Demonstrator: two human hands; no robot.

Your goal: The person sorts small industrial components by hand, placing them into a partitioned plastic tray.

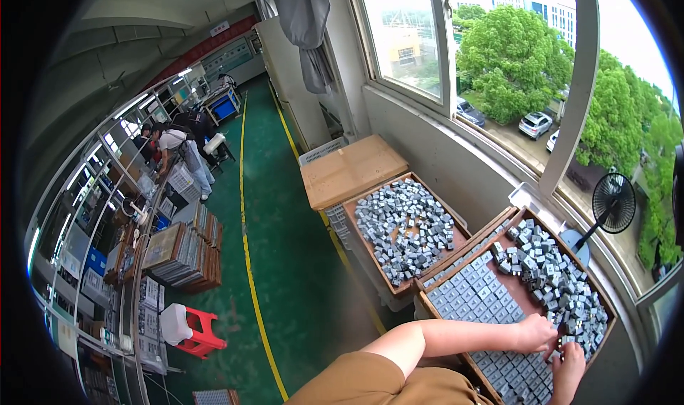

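Over the wooden tray point(611, 318) in front of me, my two hands work close together. My left hand point(536, 333) is closed, its fingertips curled down; what they hold, if anything, is hidden. My right hand point(568, 371) pinches a small grey block-shaped part point(566, 340) between thumb and fingers. Just beyond both hands lies a heap of loose grey block-shaped parts point(559, 273), tumbled at various angles. Similar parts stand in neat rows point(474, 291) along the tray's left side, running under my left forearm to the near end.
A second wooden tray of loose parts point(405, 223) stands farther left, beside a flat cardboard box point(354, 164). A black fan point(613, 202) is by the window. Across the green aisle are a red stool point(201, 331), stacked trays point(187, 252) and a person at a bench point(184, 152).
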